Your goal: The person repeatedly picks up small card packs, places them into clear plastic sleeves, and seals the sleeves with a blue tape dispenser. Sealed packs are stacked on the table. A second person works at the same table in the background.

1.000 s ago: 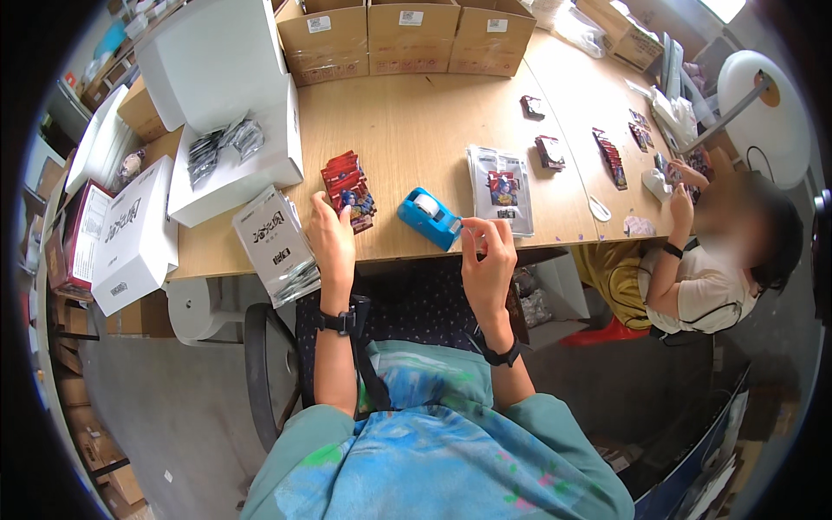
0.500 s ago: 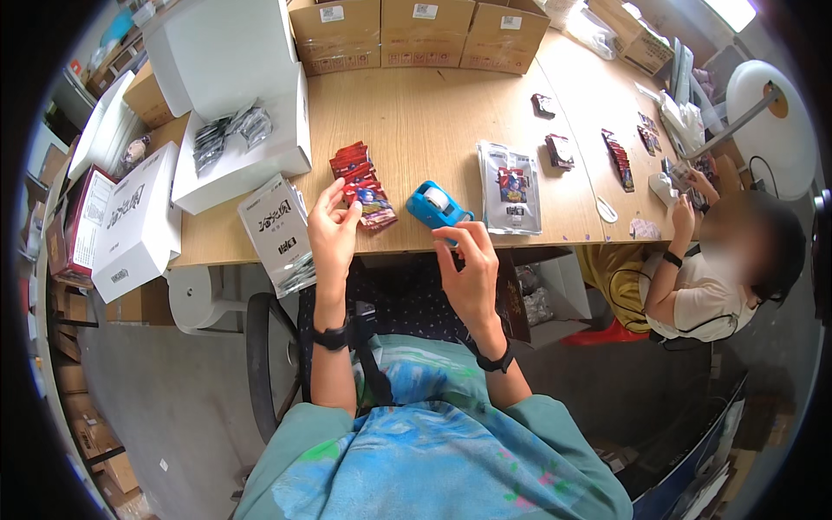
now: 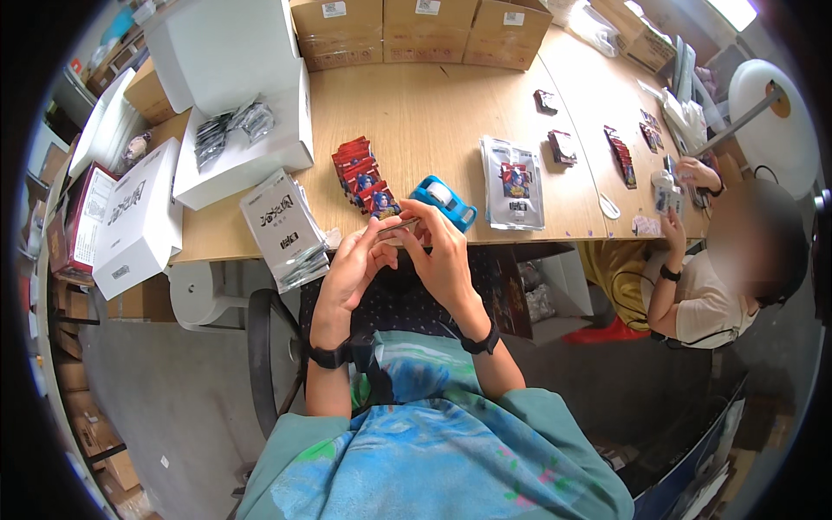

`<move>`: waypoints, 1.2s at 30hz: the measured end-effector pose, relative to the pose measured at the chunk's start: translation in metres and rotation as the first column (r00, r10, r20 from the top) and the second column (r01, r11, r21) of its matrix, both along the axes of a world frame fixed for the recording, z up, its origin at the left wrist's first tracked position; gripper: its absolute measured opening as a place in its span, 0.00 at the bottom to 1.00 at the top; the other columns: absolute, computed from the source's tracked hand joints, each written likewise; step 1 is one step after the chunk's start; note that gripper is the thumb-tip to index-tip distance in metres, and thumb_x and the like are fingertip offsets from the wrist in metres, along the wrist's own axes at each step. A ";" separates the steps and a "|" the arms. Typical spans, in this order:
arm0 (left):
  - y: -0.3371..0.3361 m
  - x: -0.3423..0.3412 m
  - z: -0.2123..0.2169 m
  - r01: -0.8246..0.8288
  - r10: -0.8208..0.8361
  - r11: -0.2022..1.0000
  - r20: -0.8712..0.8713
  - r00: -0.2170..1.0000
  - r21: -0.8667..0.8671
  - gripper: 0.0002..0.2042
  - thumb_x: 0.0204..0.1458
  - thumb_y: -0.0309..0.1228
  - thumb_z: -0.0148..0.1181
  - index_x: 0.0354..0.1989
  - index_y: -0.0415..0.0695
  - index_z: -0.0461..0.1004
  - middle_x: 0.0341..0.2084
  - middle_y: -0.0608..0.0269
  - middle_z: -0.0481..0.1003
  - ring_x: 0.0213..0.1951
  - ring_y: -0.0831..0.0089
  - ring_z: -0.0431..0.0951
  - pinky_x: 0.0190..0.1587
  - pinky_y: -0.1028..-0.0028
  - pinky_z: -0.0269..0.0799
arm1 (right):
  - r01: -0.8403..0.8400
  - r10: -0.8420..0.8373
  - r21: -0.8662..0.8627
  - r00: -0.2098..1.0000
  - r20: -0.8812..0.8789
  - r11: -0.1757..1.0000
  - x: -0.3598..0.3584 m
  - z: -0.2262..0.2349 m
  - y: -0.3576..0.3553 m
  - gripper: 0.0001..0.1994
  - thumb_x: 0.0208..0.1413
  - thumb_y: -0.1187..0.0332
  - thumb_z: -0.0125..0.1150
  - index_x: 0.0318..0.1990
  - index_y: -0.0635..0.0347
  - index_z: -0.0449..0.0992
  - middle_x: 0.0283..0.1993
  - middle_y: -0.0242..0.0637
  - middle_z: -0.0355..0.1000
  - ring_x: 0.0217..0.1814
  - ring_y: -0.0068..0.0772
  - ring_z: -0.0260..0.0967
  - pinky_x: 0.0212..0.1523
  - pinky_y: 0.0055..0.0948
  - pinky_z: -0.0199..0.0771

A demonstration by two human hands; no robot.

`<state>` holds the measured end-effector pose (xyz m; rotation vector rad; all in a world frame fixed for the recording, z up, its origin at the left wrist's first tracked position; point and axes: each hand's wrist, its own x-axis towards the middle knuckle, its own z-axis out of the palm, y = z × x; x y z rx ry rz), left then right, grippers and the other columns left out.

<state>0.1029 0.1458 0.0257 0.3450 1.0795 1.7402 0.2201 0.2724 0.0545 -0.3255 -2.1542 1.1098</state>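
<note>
Between the fingertips of my left hand and my right hand is a thin, flat, card-like piece, seen nearly edge-on. Both hands are closed on it at the near table edge, and its face is hidden. Right beyond them lies an overlapping row of small red packets with printed figures, the nearest one by my fingertips. A blue tape dispenser sits just beyond my right hand. Left of my left hand, silver-white printed pouches lie in a stack over the table edge.
More silver pouches with a red packet on top lie to the right. An open white box holds dark packets at left. Brown cartons line the back. At far right a co-worker handles small items by a white lamp.
My hands have come together from apart, and both now grip the thin piece. The tape dispenser has turned and shifted slightly right. The co-worker's hands have moved.
</note>
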 end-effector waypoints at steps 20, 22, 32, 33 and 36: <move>-0.124 -0.093 -0.051 -0.916 -0.023 0.278 -0.956 0.293 -0.288 0.32 0.61 0.48 0.63 0.60 0.30 0.67 0.40 0.46 0.77 0.42 0.59 0.77 0.49 0.63 0.74 | 0.173 -0.185 -0.168 0.981 -0.056 0.970 0.043 0.003 -0.006 0.05 0.63 0.78 0.62 0.44 0.64 0.81 0.33 0.35 0.75 0.26 0.20 0.68 0.26 0.20 0.65; -0.123 -0.099 -0.049 -0.847 0.106 0.408 -0.903 0.416 -0.342 0.32 0.60 0.47 0.66 0.58 0.28 0.68 0.34 0.49 0.77 0.35 0.63 0.78 0.42 0.65 0.77 | 0.171 -0.176 -0.201 0.984 -0.005 0.965 0.051 0.002 -0.005 0.06 0.63 0.79 0.61 0.44 0.64 0.81 0.32 0.34 0.75 0.25 0.18 0.68 0.26 0.19 0.66; -0.150 -0.108 -0.062 -0.898 0.311 0.381 -0.884 0.348 -0.219 0.15 0.61 0.36 0.65 0.44 0.33 0.73 0.31 0.60 0.77 0.31 0.72 0.76 0.36 0.69 0.74 | 0.157 -0.160 -0.065 0.986 -0.044 0.986 0.055 0.008 -0.001 0.04 0.58 0.81 0.65 0.39 0.65 0.83 0.35 0.36 0.76 0.25 0.19 0.70 0.27 0.20 0.68; -0.147 -0.100 -0.047 -0.900 0.396 0.404 -0.857 0.331 -0.162 0.15 0.62 0.35 0.64 0.46 0.34 0.72 0.35 0.59 0.77 0.35 0.70 0.76 0.39 0.67 0.74 | 0.153 -0.156 -0.078 0.987 -0.046 0.985 0.054 0.007 0.000 0.05 0.58 0.81 0.65 0.39 0.65 0.83 0.35 0.36 0.76 0.25 0.19 0.70 0.27 0.20 0.69; -0.133 -0.067 0.012 -0.843 0.592 0.526 -0.665 0.455 -0.108 0.22 0.62 0.29 0.59 0.62 0.33 0.64 0.39 0.60 0.74 0.39 0.75 0.74 0.41 0.76 0.72 | 0.169 -0.174 -0.082 0.983 -0.057 0.982 0.053 0.010 -0.003 0.05 0.57 0.81 0.67 0.40 0.65 0.84 0.34 0.37 0.78 0.27 0.21 0.74 0.29 0.20 0.71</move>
